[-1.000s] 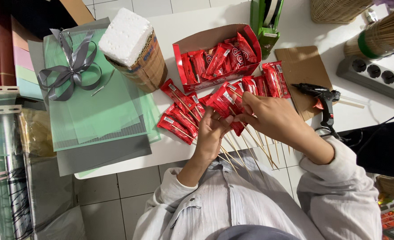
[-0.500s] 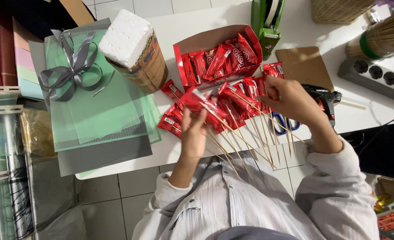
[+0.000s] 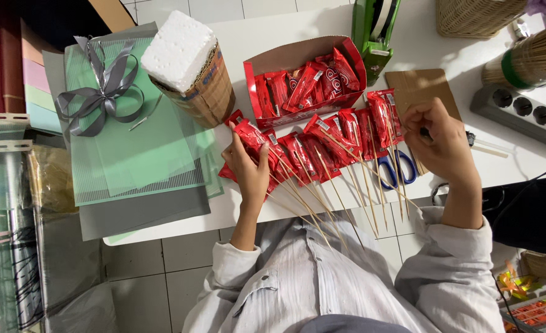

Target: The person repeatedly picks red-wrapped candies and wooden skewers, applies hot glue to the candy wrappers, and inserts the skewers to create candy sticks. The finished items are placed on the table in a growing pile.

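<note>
Both hands have drawn apart: left hand [image 3: 251,169] now lies flat, fingers spread, on glossy red skewered wrappers [image 3: 310,151] fanned along the white worktop [image 3: 433,46], while right hand [image 3: 442,145] curls around something I cannot identify.

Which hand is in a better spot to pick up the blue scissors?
Probably the right hand. The blue scissors lie just beside it on the white table, partly under the skewered red candy packets. The left hand rests on packets at the row's far end.
</note>
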